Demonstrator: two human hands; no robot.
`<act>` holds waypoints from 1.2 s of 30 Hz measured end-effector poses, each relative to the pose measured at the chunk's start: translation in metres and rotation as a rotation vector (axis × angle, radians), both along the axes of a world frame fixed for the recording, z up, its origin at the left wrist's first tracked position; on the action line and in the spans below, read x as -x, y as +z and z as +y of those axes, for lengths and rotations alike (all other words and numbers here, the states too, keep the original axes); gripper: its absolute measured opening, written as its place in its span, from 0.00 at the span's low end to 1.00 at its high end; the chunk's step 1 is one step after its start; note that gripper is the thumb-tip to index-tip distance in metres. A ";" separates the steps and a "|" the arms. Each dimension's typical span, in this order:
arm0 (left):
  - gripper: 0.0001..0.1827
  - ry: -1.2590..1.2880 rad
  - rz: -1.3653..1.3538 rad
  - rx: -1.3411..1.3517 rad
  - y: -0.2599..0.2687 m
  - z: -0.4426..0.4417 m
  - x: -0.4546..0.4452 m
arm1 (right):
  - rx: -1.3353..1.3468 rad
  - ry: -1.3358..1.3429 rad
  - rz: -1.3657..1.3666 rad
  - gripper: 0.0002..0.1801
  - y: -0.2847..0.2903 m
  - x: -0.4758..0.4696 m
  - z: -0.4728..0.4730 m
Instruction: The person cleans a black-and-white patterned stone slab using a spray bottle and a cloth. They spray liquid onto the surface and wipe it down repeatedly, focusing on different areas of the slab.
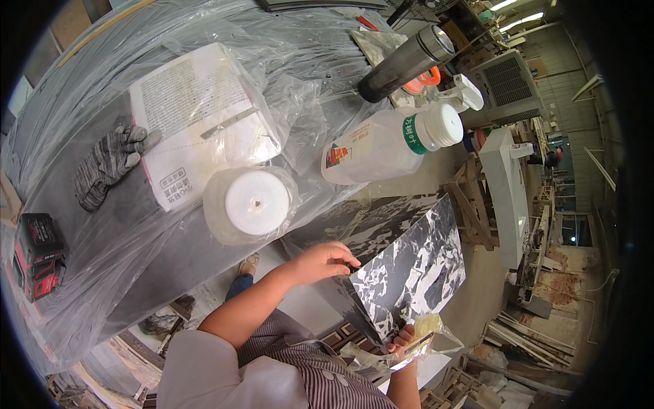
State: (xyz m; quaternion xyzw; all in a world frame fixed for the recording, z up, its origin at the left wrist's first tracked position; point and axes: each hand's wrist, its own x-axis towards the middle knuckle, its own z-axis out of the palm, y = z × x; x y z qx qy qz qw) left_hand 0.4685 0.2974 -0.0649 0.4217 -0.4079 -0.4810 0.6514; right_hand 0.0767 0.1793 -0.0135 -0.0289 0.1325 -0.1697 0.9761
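Observation:
A black-and-white marble-patterned panel (414, 266) stands before me, with darker patterned faces (380, 217) meeting it at its edges. My left hand (327, 262) is at its near upper corner, thumb and fingertips pinched on the edge. Low on the near side, my right hand (402, 340) has its fingers curled around the panel's bottom edge. Crumpled clear, yellowish tape or film (426, 335) lies across my right hand and wrist; whether the fingers hold it too is hidden.
A plastic-draped table (148, 255) holds a printed box (189, 102), grey glove (104, 166), battery tool (38, 258), white-lidded container (255, 202), plastic bottle (378, 148), steel flask (403, 64) and orange-handled item (426, 79). Wooden trestles (470, 204) and a white slab (503, 199) stand beyond.

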 end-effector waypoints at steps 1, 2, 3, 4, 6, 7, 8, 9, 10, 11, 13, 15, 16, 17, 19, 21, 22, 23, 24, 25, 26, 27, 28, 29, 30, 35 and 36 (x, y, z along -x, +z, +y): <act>0.12 -0.016 -0.015 -0.021 0.000 -0.001 -0.001 | 0.010 -0.006 0.018 0.24 0.002 -0.003 0.001; 0.11 -0.019 -0.001 -0.010 0.000 -0.002 -0.002 | 0.021 -0.012 0.037 0.25 0.006 -0.006 0.002; 0.10 -0.022 0.012 0.001 0.000 -0.003 -0.003 | 0.031 -0.018 0.055 0.26 0.008 -0.009 0.003; 0.10 -0.027 0.027 0.013 -0.001 -0.003 -0.002 | 0.025 -0.020 0.055 0.27 0.008 -0.010 0.004; 0.08 -0.006 0.030 0.058 -0.003 -0.005 -0.001 | 0.014 -0.023 0.055 0.28 0.009 -0.010 0.004; 0.07 0.005 0.032 0.079 -0.003 -0.005 0.000 | 0.021 -0.027 0.066 0.29 0.010 -0.011 0.004; 0.05 0.026 -0.005 0.100 -0.003 -0.006 0.000 | 0.028 -0.031 0.077 0.31 0.011 -0.013 0.004; 0.04 0.049 -0.042 0.121 -0.002 -0.006 0.002 | 0.036 -0.035 0.088 0.32 0.011 -0.014 0.005; 0.03 0.070 -0.080 0.143 0.000 -0.006 0.003 | 0.038 -0.033 0.081 0.32 0.010 -0.012 0.004; 0.03 0.079 -0.113 0.143 0.000 -0.005 0.005 | 0.039 -0.030 0.074 0.33 0.009 -0.011 0.004; 0.03 0.098 -0.180 0.142 0.001 -0.003 0.008 | 0.043 -0.016 0.060 0.32 0.007 -0.008 0.002; 0.02 0.114 -0.167 0.137 -0.001 0.000 0.011 | 0.047 0.006 0.047 0.30 0.007 -0.006 0.001; 0.02 0.122 -0.161 0.135 -0.002 0.002 0.011 | 0.046 -0.001 0.053 0.30 0.007 -0.006 0.001; 0.02 0.130 -0.150 0.118 -0.003 0.005 0.012 | 0.045 -0.009 0.059 0.30 0.008 -0.006 0.003; 0.02 0.144 -0.128 0.083 -0.003 0.011 0.015 | 0.049 -0.015 0.065 0.31 0.010 -0.007 0.004; 0.02 0.217 -0.112 0.044 -0.009 0.015 0.021 | 0.061 -0.012 0.065 0.31 0.011 -0.010 0.004; 0.02 0.253 -0.106 0.026 -0.010 0.016 0.023 | 0.069 -0.013 0.061 0.31 0.010 -0.010 0.004; 0.03 0.296 0.044 -0.044 -0.010 0.018 0.028 | 0.077 -0.013 0.056 0.31 0.009 -0.010 0.004; 0.07 0.339 0.194 -0.114 -0.010 0.020 0.033 | 0.085 -0.014 0.052 0.32 0.009 -0.009 0.004; 0.12 0.380 0.342 -0.185 -0.007 0.021 0.034 | 0.086 -0.010 0.064 0.32 0.008 -0.008 0.004; 0.17 0.269 0.318 -0.321 -0.005 0.020 0.032 | 0.087 -0.006 0.075 0.32 0.008 -0.006 0.003; 0.22 0.156 0.291 -0.456 -0.002 0.018 0.028 | 0.088 -0.002 0.086 0.32 0.007 -0.005 0.003; 0.28 0.050 0.261 -0.586 0.002 0.016 0.024 | 0.098 0.005 0.086 0.32 0.008 -0.008 0.003; 0.37 0.066 0.130 -0.606 0.005 0.011 0.028 | 0.108 0.011 0.086 0.31 0.009 -0.010 0.002; 0.37 0.027 0.031 -0.631 0.009 0.007 0.027 | 0.118 0.016 0.086 0.31 0.010 -0.012 0.002; 0.31 -0.075 -0.172 -0.648 0.017 -0.010 0.017 | 0.080 -0.013 0.140 0.34 0.010 -0.009 0.002; 0.29 -0.061 -0.175 -0.622 0.017 -0.010 0.017 | 0.060 -0.033 0.143 0.34 0.011 -0.010 0.003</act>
